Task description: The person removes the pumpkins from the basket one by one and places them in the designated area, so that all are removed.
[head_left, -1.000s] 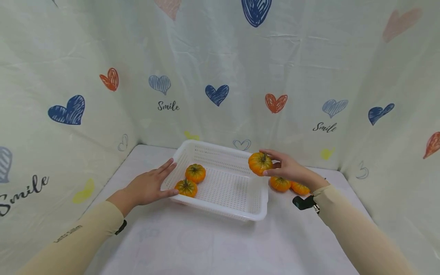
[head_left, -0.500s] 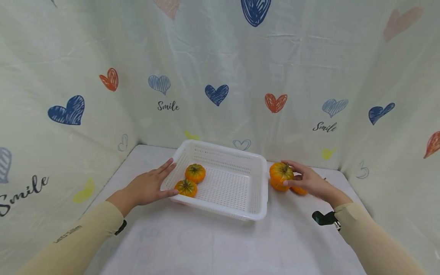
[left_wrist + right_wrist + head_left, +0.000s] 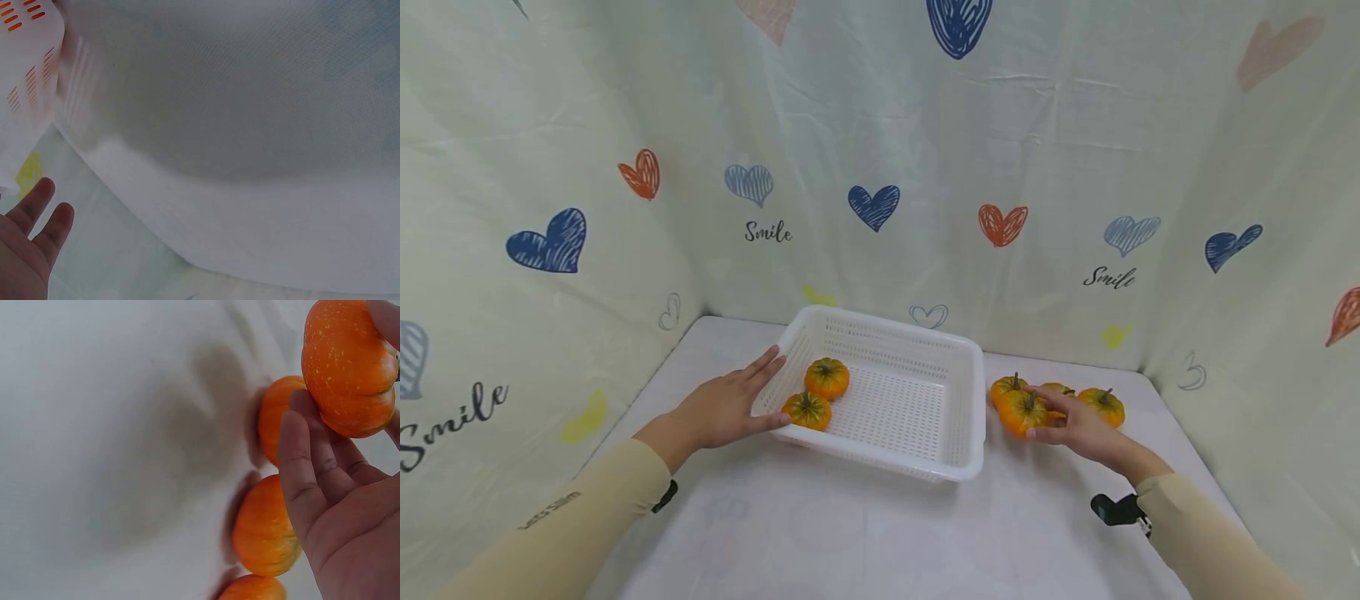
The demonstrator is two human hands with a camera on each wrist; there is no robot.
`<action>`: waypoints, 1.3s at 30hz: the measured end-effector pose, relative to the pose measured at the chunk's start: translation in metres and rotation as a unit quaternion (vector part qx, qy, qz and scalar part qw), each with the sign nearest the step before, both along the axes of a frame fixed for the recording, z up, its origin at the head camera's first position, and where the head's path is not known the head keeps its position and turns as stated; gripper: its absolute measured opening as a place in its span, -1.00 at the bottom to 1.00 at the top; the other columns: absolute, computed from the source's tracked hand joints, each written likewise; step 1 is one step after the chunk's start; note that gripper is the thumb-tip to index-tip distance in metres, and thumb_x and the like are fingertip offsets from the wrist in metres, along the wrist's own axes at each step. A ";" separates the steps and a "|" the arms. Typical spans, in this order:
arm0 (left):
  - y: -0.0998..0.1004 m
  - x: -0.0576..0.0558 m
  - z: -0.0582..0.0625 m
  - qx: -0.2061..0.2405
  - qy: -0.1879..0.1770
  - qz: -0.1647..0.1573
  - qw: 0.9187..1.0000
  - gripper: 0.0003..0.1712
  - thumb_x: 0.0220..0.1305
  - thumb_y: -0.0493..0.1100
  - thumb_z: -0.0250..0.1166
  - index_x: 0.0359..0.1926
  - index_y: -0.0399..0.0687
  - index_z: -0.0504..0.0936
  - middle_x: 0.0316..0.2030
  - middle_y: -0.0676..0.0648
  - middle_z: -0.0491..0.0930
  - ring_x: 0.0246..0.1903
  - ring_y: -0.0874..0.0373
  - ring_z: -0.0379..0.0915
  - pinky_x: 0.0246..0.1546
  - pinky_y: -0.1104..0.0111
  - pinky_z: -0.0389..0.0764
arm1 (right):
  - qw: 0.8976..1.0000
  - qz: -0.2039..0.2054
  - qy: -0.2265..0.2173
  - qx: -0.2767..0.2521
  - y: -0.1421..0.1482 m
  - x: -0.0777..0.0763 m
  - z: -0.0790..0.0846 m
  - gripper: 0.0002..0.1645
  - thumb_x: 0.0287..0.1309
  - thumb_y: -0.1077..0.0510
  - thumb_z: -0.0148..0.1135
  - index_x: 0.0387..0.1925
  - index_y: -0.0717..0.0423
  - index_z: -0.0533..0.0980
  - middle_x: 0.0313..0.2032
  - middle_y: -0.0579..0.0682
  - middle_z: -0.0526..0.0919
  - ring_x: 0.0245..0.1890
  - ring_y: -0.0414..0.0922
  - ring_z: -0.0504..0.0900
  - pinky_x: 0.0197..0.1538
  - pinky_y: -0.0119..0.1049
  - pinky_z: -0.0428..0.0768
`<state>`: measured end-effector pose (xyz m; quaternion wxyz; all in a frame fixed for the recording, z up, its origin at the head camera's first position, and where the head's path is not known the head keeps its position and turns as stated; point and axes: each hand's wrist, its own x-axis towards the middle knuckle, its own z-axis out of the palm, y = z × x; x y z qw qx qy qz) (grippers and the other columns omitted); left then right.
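Observation:
My right hand holds a small orange pumpkin between thumb and fingers, just right of the basket. In the right wrist view this pumpkin sits at the fingertips, with other pumpkins behind it on the table. My left hand rests spread on the left rim of a white perforated plastic basket. Inside its left end lie two pumpkins, one farther back and one near the front. The left wrist view catches fingers held straight near the basket wall.
Beyond the right hand, more pumpkins stand on the white-covered table: one at the left, one partly hidden by the hand, one at the right. A curtain printed with hearts hangs close behind the table.
My right hand has carried its pumpkin from over the basket's right rim rightward and down, to in front of the other pumpkins. The left hand and basket have stayed put.

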<state>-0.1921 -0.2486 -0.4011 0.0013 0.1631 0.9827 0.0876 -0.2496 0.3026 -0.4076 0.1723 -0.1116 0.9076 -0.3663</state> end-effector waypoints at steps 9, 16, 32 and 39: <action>-0.002 -0.001 -0.001 0.003 0.003 -0.006 1.000 0.24 0.15 0.67 -0.06 0.58 -0.07 0.01 0.57 -0.10 -0.13 0.28 -0.32 0.31 0.19 -0.19 0.38 | 1.000 -0.005 -0.027 -0.009 0.006 0.004 -0.019 0.08 0.08 -0.21 0.46 0.52 -0.03 0.17 0.41 0.39 0.15 0.31 0.36 0.25 0.18 0.25 0.46; 0.000 0.001 0.001 0.002 0.001 -0.004 1.000 0.21 0.19 0.62 0.00 0.58 -0.09 0.00 0.57 -0.11 -0.13 0.29 -0.33 0.30 0.19 -0.19 0.38 | 1.000 0.003 -0.025 -0.005 0.011 0.008 -0.028 0.03 0.07 -0.16 0.48 0.49 0.00 0.22 0.29 0.31 0.34 0.07 0.14 0.48 0.04 0.02 0.61; 0.002 0.003 0.003 -0.001 -0.004 0.000 1.000 0.16 0.23 0.52 0.11 0.57 -0.10 0.01 0.57 -0.12 -0.13 0.28 -0.34 0.31 0.19 -0.20 0.38 | 1.000 0.014 0.019 0.009 0.014 0.007 -0.042 0.03 0.05 -0.14 0.51 0.46 0.10 0.26 0.20 0.32 0.44 -0.16 0.00 0.53 -0.14 -0.21 0.63; 0.001 0.002 0.002 -0.005 -0.002 0.000 1.000 0.18 0.21 0.56 0.07 0.58 -0.09 0.01 0.57 -0.11 -0.13 0.26 -0.34 0.32 0.17 -0.20 0.39 | 1.000 0.010 0.021 0.008 0.015 0.008 -0.045 0.04 0.08 -0.15 0.48 0.46 0.15 0.23 0.21 0.35 0.42 -0.18 0.00 0.53 -0.17 -0.24 0.63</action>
